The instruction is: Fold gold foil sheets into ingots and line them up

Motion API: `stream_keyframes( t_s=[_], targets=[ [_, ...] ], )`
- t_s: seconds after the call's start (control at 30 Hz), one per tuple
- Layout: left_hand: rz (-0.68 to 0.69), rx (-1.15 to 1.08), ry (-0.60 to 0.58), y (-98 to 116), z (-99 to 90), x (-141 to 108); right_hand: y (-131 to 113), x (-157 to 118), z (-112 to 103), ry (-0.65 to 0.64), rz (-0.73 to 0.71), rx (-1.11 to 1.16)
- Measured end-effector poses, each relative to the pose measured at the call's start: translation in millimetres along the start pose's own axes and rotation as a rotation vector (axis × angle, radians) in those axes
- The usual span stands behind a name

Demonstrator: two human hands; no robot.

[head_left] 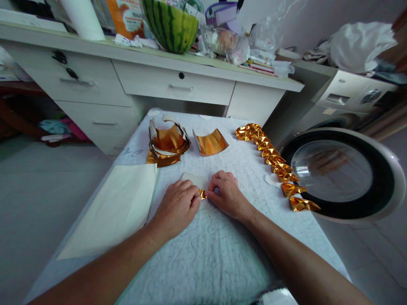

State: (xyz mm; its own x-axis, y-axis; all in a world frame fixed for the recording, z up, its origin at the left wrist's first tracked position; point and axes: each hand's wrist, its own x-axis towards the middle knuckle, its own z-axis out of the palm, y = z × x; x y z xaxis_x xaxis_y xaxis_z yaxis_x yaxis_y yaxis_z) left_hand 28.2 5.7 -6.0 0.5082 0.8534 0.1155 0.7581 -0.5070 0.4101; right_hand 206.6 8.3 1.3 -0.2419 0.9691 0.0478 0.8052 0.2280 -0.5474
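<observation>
A small sheet of paper [194,179], pale side up with a gold strip at its near edge, lies between my hands on the cloth-covered table. My left hand [179,205] pinches the left end of the gold strip. Fingers closed, my right hand [227,195] grips its right end. Beyond them a curved gold sheet [211,142] rests by itself. A stack of curled gold sheets [168,140] is at the back left. Folded gold pieces [273,159] form a row along the table's right side.
White paper [111,212] covers part of the table's left side. Behind stands a white desk [171,80] with a cut watermelon [171,25] and clutter. An open washing machine door [343,173] is close to the right edge.
</observation>
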Motion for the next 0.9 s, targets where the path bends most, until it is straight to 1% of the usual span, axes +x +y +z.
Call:
stream_keyframes(
  t_s=[0.2, 0.53, 0.67, 0.9],
  targets=[
    [-0.009, 0.022, -0.001, 0.8, -0.4, -0.2, 1.6, 0.2, 4.0, 0.015, 0.001, -0.012],
    [-0.011, 0.102, 0.022, -0.5, 5.0, -0.5, 0.2, 0.0, 5.6, 0.008, 0.011, -0.039],
    [-0.028, 0.127, 0.009, 0.7, 4.2, -0.5, -0.2, 0.3, 6.6, 0.010, 0.014, -0.052],
    [-0.038, 0.161, 0.006, 1.5, 4.4, -1.8, -2.9, 1.6, 6.2, -0.019, 0.030, -0.112]
  ],
)
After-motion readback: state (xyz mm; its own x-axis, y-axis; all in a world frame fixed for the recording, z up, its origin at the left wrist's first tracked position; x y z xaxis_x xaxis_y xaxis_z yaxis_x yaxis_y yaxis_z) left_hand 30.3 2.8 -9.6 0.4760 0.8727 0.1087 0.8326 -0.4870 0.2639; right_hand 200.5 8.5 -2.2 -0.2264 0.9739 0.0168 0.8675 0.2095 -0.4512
